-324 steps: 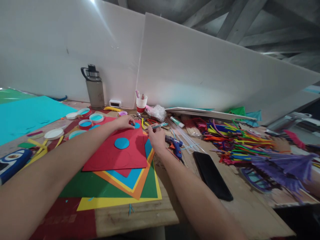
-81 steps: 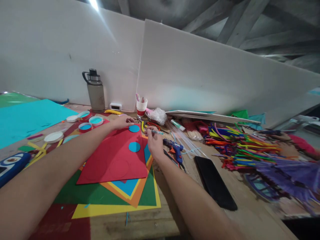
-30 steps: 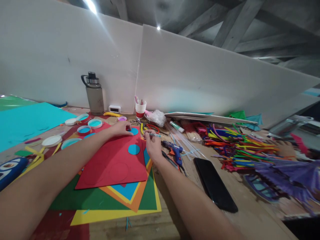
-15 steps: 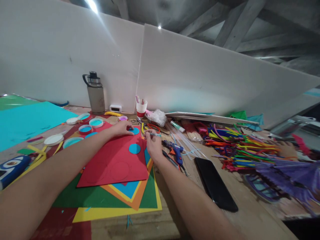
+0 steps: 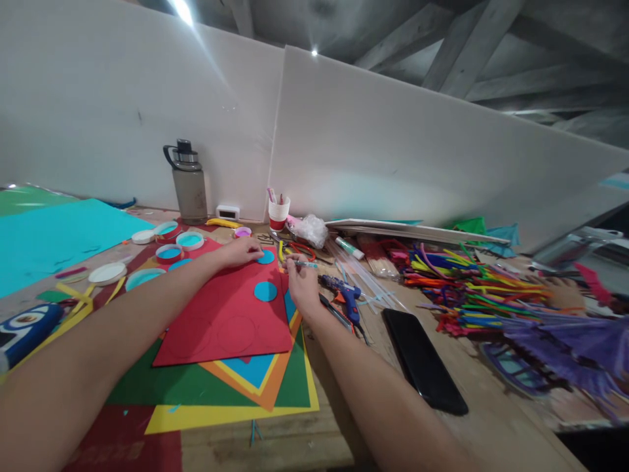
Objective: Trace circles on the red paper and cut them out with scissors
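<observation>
Pinching a pen (image 5: 307, 264) between its fingers, the person's right hand (image 5: 301, 278) hovers beside the red sheet (image 5: 221, 314), where the left hand (image 5: 244, 252), fingers bent, touches the upper blue circle (image 5: 266, 257) near the sheet's far edge.

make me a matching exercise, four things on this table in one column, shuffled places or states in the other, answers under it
Things
1. water bottle
2. phone
3. glue gun
4. pen

Places or states
A. held in the right hand
B. blue body with an orange trigger
C. upright near the white panel
D. black, lying flat

Right pairs: 1-C, 2-D, 3-B, 4-A
</observation>
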Tool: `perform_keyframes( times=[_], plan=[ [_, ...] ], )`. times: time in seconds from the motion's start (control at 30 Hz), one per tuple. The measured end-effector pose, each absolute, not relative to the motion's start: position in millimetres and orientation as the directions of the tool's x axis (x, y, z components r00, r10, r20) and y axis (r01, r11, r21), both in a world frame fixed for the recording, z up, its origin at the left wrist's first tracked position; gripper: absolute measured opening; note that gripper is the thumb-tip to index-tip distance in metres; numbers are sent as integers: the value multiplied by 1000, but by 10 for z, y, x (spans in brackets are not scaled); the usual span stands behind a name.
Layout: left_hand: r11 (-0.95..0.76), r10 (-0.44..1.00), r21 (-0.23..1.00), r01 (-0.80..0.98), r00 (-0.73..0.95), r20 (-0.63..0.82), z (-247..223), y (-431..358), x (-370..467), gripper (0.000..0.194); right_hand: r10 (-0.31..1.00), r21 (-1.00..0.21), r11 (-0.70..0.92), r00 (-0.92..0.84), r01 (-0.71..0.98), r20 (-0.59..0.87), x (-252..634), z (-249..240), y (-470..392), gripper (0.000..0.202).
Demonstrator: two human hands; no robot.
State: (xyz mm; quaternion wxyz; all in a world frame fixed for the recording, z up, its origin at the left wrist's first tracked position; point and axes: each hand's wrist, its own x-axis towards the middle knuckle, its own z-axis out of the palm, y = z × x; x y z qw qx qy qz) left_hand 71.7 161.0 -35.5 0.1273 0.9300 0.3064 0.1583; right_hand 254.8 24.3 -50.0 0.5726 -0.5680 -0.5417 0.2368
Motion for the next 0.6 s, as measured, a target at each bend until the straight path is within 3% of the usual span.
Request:
perform_keyframes(
  times=[0.17,0.6],
  plan=[
    [-802,583,333,496,771,256,-412,1651,696,24,883,-897,235,303,374,358,2542,-487,224,25],
    [-802,590,341,491,743,316,-559,1660,653,24,879,-906,257,309,337,364,2547,-579,277,28]
  ],
)
